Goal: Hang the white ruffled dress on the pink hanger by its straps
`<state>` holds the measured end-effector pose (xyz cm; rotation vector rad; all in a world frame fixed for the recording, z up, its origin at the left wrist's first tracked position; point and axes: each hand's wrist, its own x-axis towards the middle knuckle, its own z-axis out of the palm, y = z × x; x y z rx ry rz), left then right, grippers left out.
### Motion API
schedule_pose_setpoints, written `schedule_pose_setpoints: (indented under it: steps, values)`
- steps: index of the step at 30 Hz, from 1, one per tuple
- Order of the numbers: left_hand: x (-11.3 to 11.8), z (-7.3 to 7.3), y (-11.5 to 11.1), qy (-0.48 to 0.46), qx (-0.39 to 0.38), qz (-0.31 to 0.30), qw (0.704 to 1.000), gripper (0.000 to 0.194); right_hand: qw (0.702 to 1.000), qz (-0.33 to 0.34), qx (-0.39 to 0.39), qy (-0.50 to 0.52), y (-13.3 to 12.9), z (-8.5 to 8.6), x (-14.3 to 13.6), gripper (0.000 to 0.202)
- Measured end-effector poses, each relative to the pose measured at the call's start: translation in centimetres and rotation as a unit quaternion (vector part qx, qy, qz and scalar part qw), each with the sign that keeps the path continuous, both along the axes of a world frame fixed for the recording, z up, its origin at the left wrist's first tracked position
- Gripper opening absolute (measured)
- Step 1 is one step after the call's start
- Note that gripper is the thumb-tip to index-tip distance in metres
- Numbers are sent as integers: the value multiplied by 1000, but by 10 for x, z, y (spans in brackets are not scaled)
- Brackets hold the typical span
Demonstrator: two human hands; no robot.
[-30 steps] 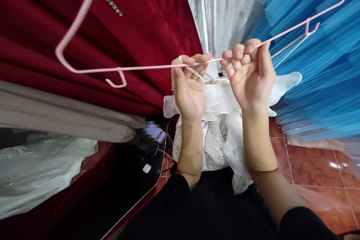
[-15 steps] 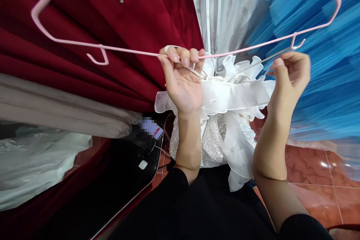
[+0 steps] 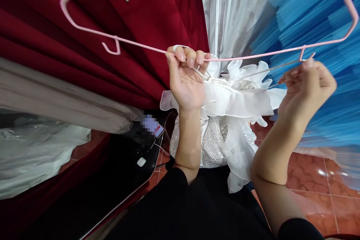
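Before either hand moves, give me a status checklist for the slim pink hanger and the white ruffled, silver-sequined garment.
1. Left hand closed around the slim pink hanger: ok.
2. Right hand at the small pink right hook: ok.
3. Thin cream strap seated in that hook: cannot tell; fingers crowd it.
4. Small pink left hook carrying a strap: not ok; bare.
5. White ruffled, silver-sequined garment off the red tiled floor: cannot tell; its bottom is hidden.

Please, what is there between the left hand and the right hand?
In the head view, between left hand and right hand: part of the pink hanger, with white ruffles and a thin strap below.
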<state>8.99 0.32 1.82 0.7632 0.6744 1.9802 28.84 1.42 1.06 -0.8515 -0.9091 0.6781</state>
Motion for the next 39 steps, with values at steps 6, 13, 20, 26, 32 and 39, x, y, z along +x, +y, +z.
schedule_pose_setpoints:
  steps: [6,13,20,26,32,39]
  values:
    - [-6,0,0,50,-58,53,996,41,996,21,-14,90,13,21,18,24]
    - [-3,-11,4,-5,-39,-2,999,32,994,73,-60,47,19,-8,18,33]
    - [1,-1,3,-64,3,-69,996,26,967,252,-27,-6,-9,9,-50,33]
    - [-3,-2,-9,18,-66,-76,995,29,974,168,16,154,-1,14,-71,30]
    - [-40,-27,-3,124,-80,77,986,35,969,151,22,193,12,17,-70,32]
    - [-75,-24,-14,27,63,91,994,40,965,157,23,207,18,22,-61,32]
